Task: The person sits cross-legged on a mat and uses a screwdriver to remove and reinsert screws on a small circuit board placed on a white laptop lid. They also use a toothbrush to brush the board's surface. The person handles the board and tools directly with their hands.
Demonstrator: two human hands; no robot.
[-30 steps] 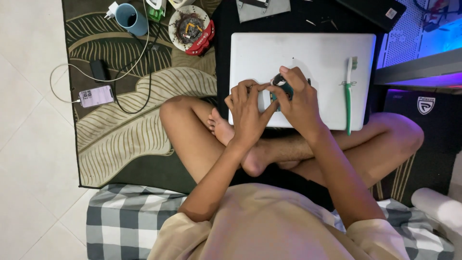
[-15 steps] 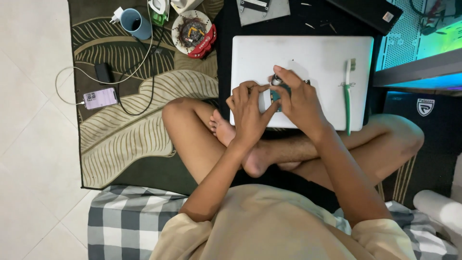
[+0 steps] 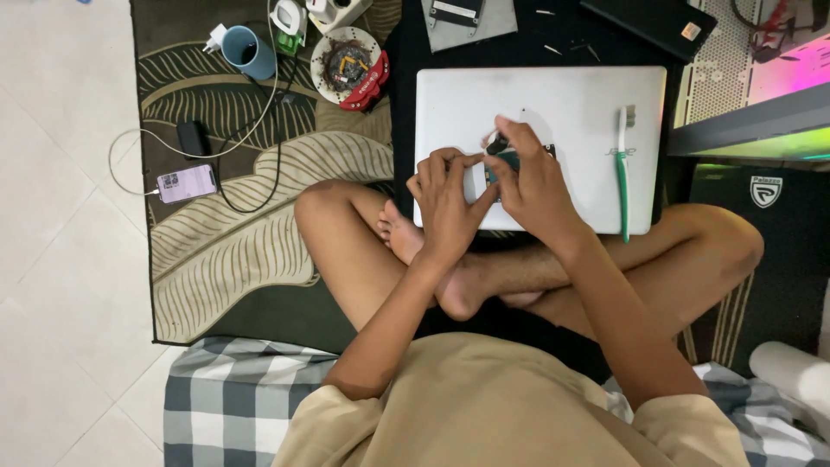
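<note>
I sit cross-legged with a closed white laptop (image 3: 553, 112) lying flat in front of my knees. Both hands meet over its near edge. My left hand (image 3: 445, 203) and my right hand (image 3: 532, 182) pinch a small dark and teal electronic part (image 3: 499, 160) between their fingertips, just above the lid. The part is mostly hidden by my fingers. A green and white toothbrush (image 3: 622, 173) lies on the right side of the laptop.
A leaf-patterned rug (image 3: 233, 242) covers the floor at left, with a phone (image 3: 186, 183) on a white cable, a blue mug (image 3: 249, 52) and a round dish of small parts (image 3: 347, 65). A black mat (image 3: 562, 35) holds a grey metal plate (image 3: 467, 17) and loose screws. A desk edge (image 3: 752, 121) stands at right.
My hands stay together on the small part, with the fingers shifting slightly around it. The view has drifted a little.
</note>
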